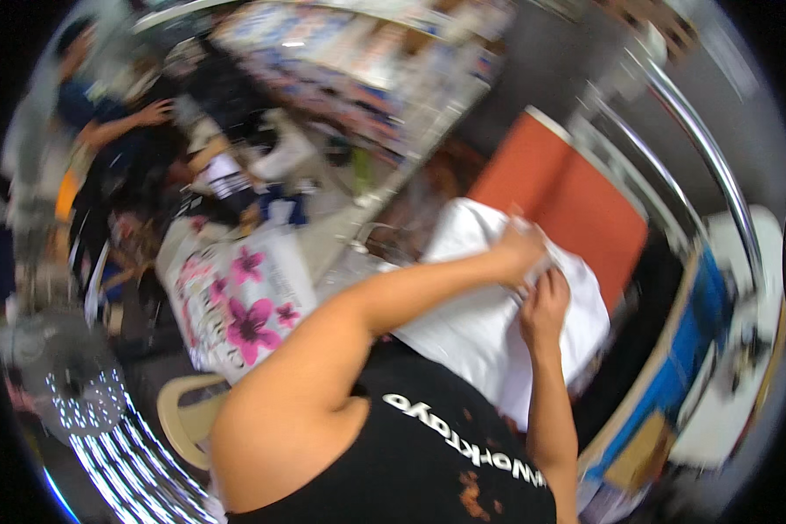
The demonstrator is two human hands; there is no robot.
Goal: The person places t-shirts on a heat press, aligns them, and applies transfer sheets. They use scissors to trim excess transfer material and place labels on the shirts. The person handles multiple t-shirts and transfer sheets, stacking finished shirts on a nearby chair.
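We see one white cloth, plain on the parts that show, its surface soft and loosely creased. We find it spread unevenly, partly over the near side of the orange-red board, with the rest reaching back from that board toward the wearer's body. Close by the board's near edge, we see a small bit of it pinched and gathered. Blur hides any seams from us, so we cannot tell whether it is a garment.

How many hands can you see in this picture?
3 that I can make out: your left hand and right hand at the white cloth, and another person's hand at upper left. Others may be hidden.
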